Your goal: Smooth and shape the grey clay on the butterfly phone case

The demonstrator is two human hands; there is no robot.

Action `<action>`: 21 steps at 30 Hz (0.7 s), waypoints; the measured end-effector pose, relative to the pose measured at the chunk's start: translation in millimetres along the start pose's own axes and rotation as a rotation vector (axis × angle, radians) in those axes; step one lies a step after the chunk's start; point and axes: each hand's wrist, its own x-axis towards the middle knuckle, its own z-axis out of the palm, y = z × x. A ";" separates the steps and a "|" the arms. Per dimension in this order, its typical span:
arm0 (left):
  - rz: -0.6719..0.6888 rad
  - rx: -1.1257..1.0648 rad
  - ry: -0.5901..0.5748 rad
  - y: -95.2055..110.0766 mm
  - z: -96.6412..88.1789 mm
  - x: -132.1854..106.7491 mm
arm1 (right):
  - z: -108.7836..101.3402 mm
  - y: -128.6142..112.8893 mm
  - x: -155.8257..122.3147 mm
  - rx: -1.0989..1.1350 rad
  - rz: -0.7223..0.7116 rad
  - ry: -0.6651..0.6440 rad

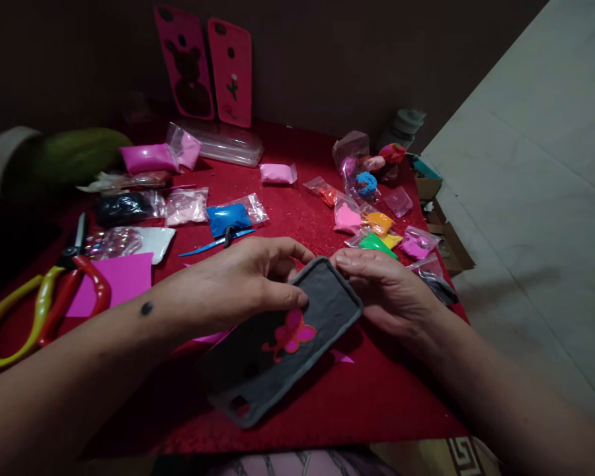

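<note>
A grey phone case (322,317) with a raised rim is tilted above the red cloth, its camera cutout towards me. On its face sits a pink butterfly (293,332) with an orange outline. My left hand (258,277) grips the case's far left edge, thumb on the grey face and fingers behind. At the far right corner, the thumb and fingers of my right hand (377,284) pinch the rim. Behind my left hand lies a blue modelling tool (215,243) beside a bag of blue clay (228,217).
Red-and-yellow-handled scissors (74,271) and a pink paper sheet (121,281) lie at the left. Several bags of coloured clay (348,218) spread across the right. Two decorated pink cases (232,73) lean against the back wall. Cardboard boxes (451,244) stand beyond the right table edge.
</note>
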 end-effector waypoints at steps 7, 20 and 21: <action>0.023 -0.069 0.010 3.3 -2.3 2.4 | -4.1 -0.6 0.9 0.005 0.004 -0.027; 0.026 -0.042 0.065 5.7 -11.7 1.0 | -5.8 -0.3 2.5 0.009 0.051 -0.140; 0.026 -0.045 0.063 5.2 -12.0 1.5 | -6.1 1.0 3.3 0.033 0.050 -0.140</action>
